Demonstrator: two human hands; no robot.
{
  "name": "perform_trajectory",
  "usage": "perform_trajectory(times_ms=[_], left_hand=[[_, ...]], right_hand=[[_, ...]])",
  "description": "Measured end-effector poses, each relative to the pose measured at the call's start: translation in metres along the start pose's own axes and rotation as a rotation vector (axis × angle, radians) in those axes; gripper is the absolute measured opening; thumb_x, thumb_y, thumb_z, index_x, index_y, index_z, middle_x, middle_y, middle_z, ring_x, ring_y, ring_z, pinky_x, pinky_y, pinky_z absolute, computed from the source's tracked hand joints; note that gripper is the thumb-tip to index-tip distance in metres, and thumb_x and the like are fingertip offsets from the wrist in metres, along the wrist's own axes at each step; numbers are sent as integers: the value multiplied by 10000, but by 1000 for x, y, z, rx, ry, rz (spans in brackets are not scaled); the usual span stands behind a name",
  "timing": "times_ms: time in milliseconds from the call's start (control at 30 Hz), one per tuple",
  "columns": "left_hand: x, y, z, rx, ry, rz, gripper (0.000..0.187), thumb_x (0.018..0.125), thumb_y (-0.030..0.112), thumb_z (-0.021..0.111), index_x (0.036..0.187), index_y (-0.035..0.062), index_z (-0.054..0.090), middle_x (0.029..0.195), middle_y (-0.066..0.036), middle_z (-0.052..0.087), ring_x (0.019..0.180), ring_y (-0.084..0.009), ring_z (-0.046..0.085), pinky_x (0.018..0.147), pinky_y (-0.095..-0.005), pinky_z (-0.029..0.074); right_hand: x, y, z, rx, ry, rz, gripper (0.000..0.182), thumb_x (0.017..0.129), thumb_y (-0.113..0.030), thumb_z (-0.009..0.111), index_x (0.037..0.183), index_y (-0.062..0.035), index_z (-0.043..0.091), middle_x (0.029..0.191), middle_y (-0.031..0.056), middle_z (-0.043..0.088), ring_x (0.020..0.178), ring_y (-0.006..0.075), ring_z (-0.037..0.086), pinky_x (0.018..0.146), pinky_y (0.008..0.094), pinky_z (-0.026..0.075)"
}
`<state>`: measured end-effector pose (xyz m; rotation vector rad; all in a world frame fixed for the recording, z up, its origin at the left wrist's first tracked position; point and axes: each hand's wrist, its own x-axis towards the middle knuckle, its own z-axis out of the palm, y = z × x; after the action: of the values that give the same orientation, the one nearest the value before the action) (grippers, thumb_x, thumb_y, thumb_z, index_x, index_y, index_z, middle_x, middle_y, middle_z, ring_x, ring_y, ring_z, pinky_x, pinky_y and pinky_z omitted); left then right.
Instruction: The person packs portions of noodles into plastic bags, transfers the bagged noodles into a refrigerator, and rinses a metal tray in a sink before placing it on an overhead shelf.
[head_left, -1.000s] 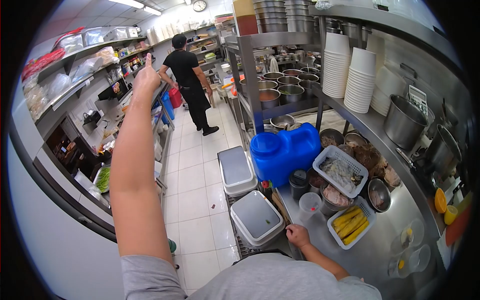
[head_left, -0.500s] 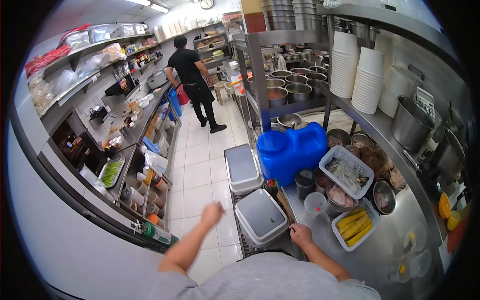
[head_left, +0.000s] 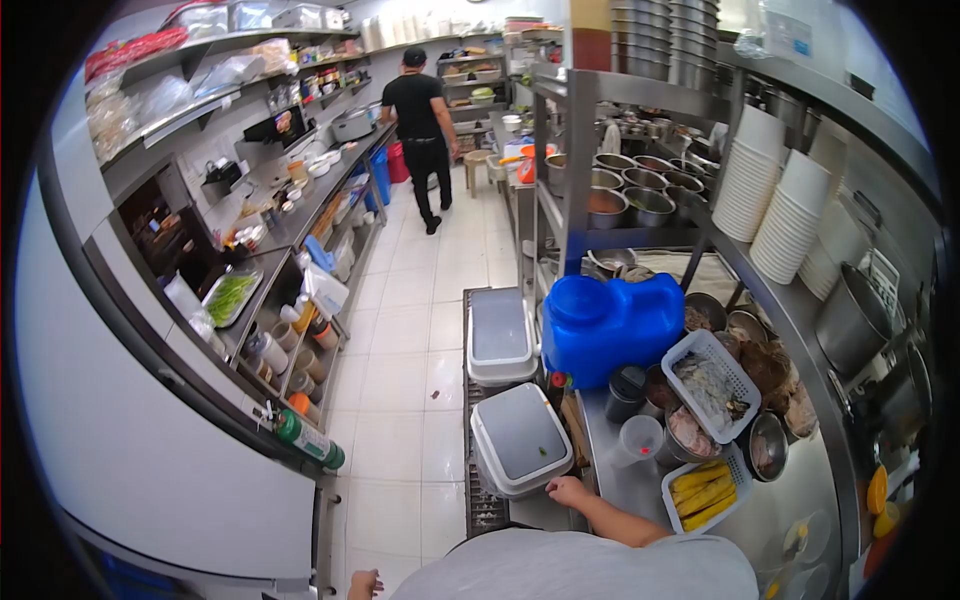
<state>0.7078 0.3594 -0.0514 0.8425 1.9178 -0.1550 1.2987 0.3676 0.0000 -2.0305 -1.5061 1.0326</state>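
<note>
My left hand (head_left: 366, 584) is low at the bottom edge of the view, beside my grey shirt, its fingers curled in with nothing in them. My right hand (head_left: 568, 490) is closed, knuckles up, at the near right corner of a white bin with a grey lid (head_left: 522, 432); no object shows in it. A small green scrap lies on that lid. Behind it stands a second lidded white bin (head_left: 502, 325). To the right of my right hand, a white basket of yellow pieces (head_left: 710, 492) rests on the steel counter (head_left: 612, 490).
A big blue jug (head_left: 610, 325) stands on the counter beside a dark lidded cup (head_left: 626, 392) and a clear tub (head_left: 639, 438). A tiled aisle (head_left: 400, 390) runs ahead, where a person in black (head_left: 415, 130) walks. A green cylinder (head_left: 308, 440) sits low at left.
My left hand has dropped from over the aisle to the bottom edge. My right hand has shifted left toward the near bin. The person in black is farther up the aisle.
</note>
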Motion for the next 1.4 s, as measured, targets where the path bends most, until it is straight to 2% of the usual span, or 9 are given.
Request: perform_trajectory(times_ms=[333,433,667,767,833,900,1000,1033,1400], left_hand=[[-15,-49,76,-112,-195,-72,355,845,336,559,1029,33,580,874,-100,667,699,-203,591,580,-404,459],[-20,-68,83,-136,-86,-32,350,840,328,565,997,18,603,857,-105,671,693,-211,596,560,-394,462],[-25,-140,95,-188,-48,36,327,829,292,569,956,-6,614,793,-139,660,637,-228,606,540,-382,472],[-92,-161,87,-275,32,31,296,825,261,573,946,-8,607,754,-132,647,628,-233,611,536,-377,476],[-204,-141,68,-341,113,37,276,823,240,576,940,-9,602,728,-128,638,623,-237,615,533,-373,479],[-166,-215,96,-312,55,-11,274,828,241,571,947,-4,597,734,-127,638,622,-237,614,532,-376,477],[-124,-317,144,-249,5,-69,271,835,244,563,958,4,590,744,-127,637,621,-237,613,531,-381,475],[-130,-337,152,-237,5,-87,270,837,245,560,961,7,587,747,-127,636,620,-237,613,531,-383,474],[-146,-430,165,-602,61,-267,259,862,253,532,1001,36,561,783,-126,632,615,-237,608,527,-401,466]], right_hand=[[33,-19,40,266,-292,158,194,730,-92,615,913,-30,635,709,41,621,583,129,575,501,262,464],[15,-43,32,286,-343,207,193,735,-75,596,919,-29,632,712,45,620,585,130,576,496,259,461],[-4,22,54,-362,-315,15,181,721,-186,582,833,-63,655,653,76,629,535,171,608,469,312,483],[-20,61,80,-560,-397,66,179,732,-215,574,776,-66,661,649,99,630,536,193,614,494,327,498],[-42,69,99,-704,-516,24,176,735,-218,572,745,-65,658,647,104,629,539,205,615,503,335,503],[-69,57,107,-883,-675,-97,167,734,-209,574,722,-61,651,646,100,627,547,214,616,503,342,503],[-104,33,130,-647,-638,230,174,736,-213,577,719,-54,646,637,89,622,541,216,605,485,350,494],[-112,23,137,-684,-672,180,173,738,-212,578,723,-53,645,636,86,621,537,212,599,485,350,493],[-143,-37,165,-597,-673,12,177,734,-200,586,774,-50,669,615,77,609,520,205,579,482,347,487]])
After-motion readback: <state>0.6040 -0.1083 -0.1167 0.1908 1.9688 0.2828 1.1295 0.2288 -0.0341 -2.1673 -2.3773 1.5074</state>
